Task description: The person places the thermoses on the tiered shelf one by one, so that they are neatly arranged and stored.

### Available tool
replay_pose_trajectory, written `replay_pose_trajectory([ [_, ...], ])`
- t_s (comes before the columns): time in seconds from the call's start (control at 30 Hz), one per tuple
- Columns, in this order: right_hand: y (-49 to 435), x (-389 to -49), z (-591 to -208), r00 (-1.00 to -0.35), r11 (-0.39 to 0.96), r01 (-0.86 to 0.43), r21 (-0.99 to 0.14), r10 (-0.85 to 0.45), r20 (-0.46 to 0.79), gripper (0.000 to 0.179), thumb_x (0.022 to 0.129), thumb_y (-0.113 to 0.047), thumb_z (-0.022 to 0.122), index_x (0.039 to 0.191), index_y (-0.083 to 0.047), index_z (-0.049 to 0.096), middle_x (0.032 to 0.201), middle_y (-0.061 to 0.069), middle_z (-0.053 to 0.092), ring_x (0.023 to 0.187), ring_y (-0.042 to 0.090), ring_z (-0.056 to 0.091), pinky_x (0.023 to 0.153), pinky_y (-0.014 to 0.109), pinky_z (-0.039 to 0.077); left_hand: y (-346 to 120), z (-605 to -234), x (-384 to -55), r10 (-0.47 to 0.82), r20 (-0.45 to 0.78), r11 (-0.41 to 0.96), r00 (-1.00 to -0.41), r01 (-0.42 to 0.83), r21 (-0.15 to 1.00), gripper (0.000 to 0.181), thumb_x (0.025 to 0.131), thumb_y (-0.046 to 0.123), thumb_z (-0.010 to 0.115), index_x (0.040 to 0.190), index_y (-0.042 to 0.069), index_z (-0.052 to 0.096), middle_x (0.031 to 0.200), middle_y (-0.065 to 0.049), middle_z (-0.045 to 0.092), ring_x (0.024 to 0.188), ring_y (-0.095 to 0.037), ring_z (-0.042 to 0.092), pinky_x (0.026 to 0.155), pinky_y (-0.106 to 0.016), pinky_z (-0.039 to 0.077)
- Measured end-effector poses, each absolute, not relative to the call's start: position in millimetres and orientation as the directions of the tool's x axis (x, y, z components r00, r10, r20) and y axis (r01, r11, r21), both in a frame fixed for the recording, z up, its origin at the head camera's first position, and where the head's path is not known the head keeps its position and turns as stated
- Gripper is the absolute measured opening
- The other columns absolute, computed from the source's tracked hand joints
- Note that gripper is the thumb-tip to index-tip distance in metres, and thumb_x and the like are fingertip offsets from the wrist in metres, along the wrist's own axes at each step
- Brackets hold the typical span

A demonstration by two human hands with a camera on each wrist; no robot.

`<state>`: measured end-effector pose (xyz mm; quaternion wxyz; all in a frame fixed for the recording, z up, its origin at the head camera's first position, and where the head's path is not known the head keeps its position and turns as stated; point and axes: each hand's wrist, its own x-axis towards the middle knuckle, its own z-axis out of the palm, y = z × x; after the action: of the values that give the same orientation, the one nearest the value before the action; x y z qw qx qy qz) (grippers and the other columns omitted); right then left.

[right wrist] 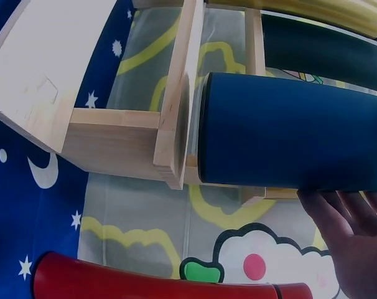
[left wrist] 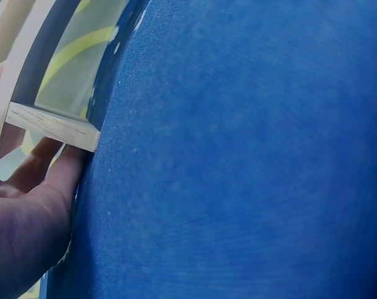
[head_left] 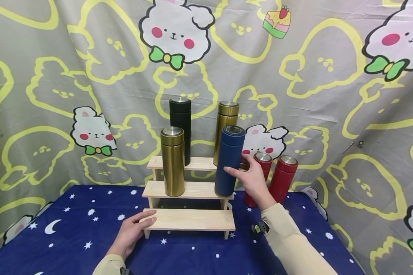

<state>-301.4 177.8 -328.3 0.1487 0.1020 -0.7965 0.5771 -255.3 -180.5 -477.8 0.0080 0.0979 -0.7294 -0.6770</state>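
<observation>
My right hand [head_left: 252, 179] grips a blue thermos bottle [head_left: 230, 160], thumb in front and fingers round its right side. The bottle leans slightly, its base right at the right end of the middle step of a wooden three-step stand [head_left: 189, 219]. In the right wrist view the blue bottle [right wrist: 294, 134] lies across the picture, with the right hand's fingers [right wrist: 335, 215] along its side. My left hand [head_left: 132, 231] holds the left end of the stand's lowest step. The left wrist view shows its fingers [left wrist: 64, 171] against the wooden leg.
A gold bottle [head_left: 173, 164] stands left on the middle step. On the top step are a black bottle [head_left: 180, 118] and another gold bottle [head_left: 223, 118]. Two red bottles [head_left: 283, 177] stand right of the stand on the blue starry cloth [head_left: 99, 233], before a patterned curtain [head_left: 244, 76].
</observation>
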Motion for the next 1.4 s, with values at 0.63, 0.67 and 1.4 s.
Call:
replay_pose_trajectory([
  [0.63, 177, -310, -335, -0.951, 0.298, -0.297, -0.907, -0.009, 0.309, 0.079, 0.083, -0.036, 0.080, 0.146, -0.006, 0.041, 0.136, 0.016, 0.053, 0.122, 0.033, 0.051, 0.101, 0.052, 0.043, -180, -479, -257, -0.153, -0.119, 0.056, -0.981, -0.129, 0.990, 0.048, 0.084, 0.021, 0.079, 0.124, -0.002, 0.066, 0.144, -0.027, 0.042, 0.107, -0.027, 0.060, 0.098, -0.050, 0.046],
  [0.67, 177, -310, -336, -0.951, 0.300, -0.299, -0.906, -0.014, 0.309, 0.079, 0.084, -0.035, 0.079, 0.146, -0.006, 0.040, 0.136, 0.016, 0.053, 0.123, 0.033, 0.051, 0.102, 0.052, 0.043, -180, -479, -257, -0.153, -0.120, 0.057, -0.981, -0.130, 0.990, 0.048, 0.084, 0.021, 0.079, 0.124, -0.001, 0.066, 0.145, -0.027, 0.042, 0.108, -0.027, 0.060, 0.099, -0.051, 0.045],
  [1.4, 209, -280, -350, -0.938, 0.326, -0.334, -0.884, -0.026, 0.345, 0.067, 0.089, -0.032, 0.075, 0.141, -0.005, 0.043, 0.138, 0.017, 0.052, 0.126, 0.032, 0.049, 0.102, 0.048, 0.043, -187, -480, -258, -0.134, -0.149, 0.066, -0.980, -0.159, 0.985, 0.049, 0.085, 0.024, 0.079, 0.125, 0.000, 0.066, 0.146, -0.027, 0.040, 0.114, -0.032, 0.058, 0.100, -0.054, 0.043],
])
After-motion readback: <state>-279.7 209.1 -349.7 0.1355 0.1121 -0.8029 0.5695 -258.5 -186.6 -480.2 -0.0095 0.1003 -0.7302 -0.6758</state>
